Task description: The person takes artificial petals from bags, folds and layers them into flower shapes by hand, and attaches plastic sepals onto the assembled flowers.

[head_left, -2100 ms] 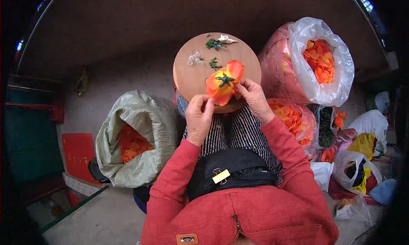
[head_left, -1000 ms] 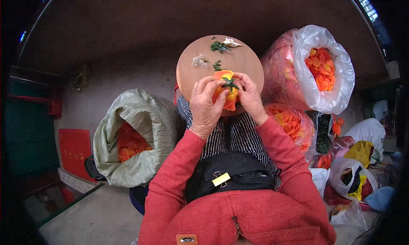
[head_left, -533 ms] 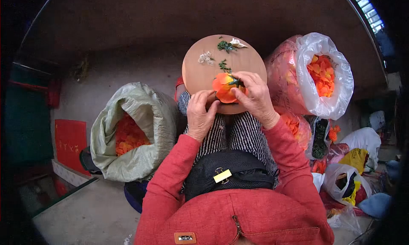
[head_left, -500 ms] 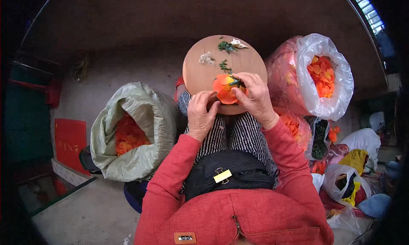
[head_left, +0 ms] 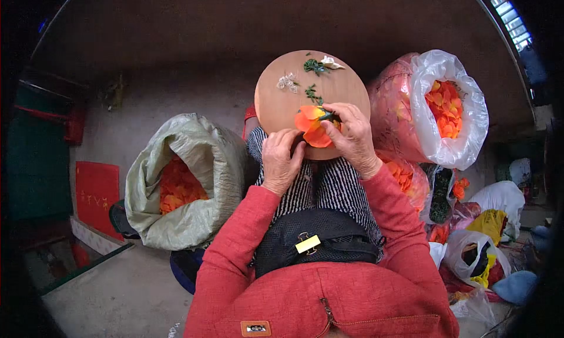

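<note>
From my head camera, I look down at a round wooden tabletop in front of my lap. My right hand has its fingers and thumb closed on an orange-and-yellow flower, at the side where its green base shows. The flower is held over the edge of the tabletop nearest me, tipped so that its petals point toward my left. My left hand is at that same near edge, fingers bent and thumb just beside the lower petals; I cannot tell whether its fingertips are pinched on a petal or apart.

Beyond the flower, small green bits lie loose around the middle of the tabletop. A clump of green pieces sits toward the far edge, with a white piece at its right. Some small clear pieces are gathered left of the green ones.

On the floor to my left stands an open pale woven sack with orange petals inside. To my right, a big clear plastic bag opens on more petals, and a smaller filled bag is nearer my right sleeve. A black mesh pouch lies across my lap.
</note>
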A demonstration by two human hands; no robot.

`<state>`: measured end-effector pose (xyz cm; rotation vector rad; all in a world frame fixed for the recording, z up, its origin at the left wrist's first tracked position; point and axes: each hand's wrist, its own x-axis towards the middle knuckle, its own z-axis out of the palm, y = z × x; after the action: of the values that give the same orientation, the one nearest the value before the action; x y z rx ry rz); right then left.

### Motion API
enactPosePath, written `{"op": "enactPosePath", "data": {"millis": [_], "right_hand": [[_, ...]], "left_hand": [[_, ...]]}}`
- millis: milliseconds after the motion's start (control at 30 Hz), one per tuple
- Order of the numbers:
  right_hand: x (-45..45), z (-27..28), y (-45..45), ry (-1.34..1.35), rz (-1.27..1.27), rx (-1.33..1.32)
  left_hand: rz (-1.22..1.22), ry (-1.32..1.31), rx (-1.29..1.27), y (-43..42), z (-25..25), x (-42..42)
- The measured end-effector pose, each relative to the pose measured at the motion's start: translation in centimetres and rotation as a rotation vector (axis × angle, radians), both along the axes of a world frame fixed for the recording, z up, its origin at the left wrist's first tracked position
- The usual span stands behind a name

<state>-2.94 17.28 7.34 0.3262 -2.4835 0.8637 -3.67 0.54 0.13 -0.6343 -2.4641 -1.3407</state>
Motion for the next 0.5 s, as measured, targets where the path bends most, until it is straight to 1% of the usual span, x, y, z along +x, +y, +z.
{"op": "enactPosePath", "data": {"millis": [167, 233, 267, 300, 367, 400, 433, 500], "right_hand": [[0.1, 1.4, -0.4, 0.018, -0.026, -0.083], [0.4, 2.7, -0.6, -0.033, -0.144, -0.742], [0.3, 3.6, -0.2, -0.053, -0.013, -1.038], [0.5, 3.9, 0.4, -0.029, -0.033, -1.031], [1.0, 4.3, 1.7, -0.149, 0.262, -1.538], [1.5, 3.0, 2.9, -0.247, 0.355, -1.683], [2.0, 2.1, 3.6, -0.22, 0.342, -1.679], [3.3, 0.8, 4.6, -0.347, 0.355, -1.826]], "left_hand": [[-0.01, -0.001, -0.004, -0.1, 0.0, -0.1], [-0.007, 0.007, -0.009, -0.1, -0.1, 0.0], [-0.001, 0.016, -0.011, 0.1, -0.1, -0.1], [-0.003, 0.047, 0.008, 0.1, -0.2, -0.2], [-0.002, 0.044, -0.015, 0.2, -0.2, -0.2], [-0.001, 0.052, -0.024, 0.2, -0.2, -0.2], [-0.011, 0.034, -0.03, 0.2, -0.2, -0.1], [-0.007, 0.032, -0.025, 0.3, 0.1, 0.0]]}}
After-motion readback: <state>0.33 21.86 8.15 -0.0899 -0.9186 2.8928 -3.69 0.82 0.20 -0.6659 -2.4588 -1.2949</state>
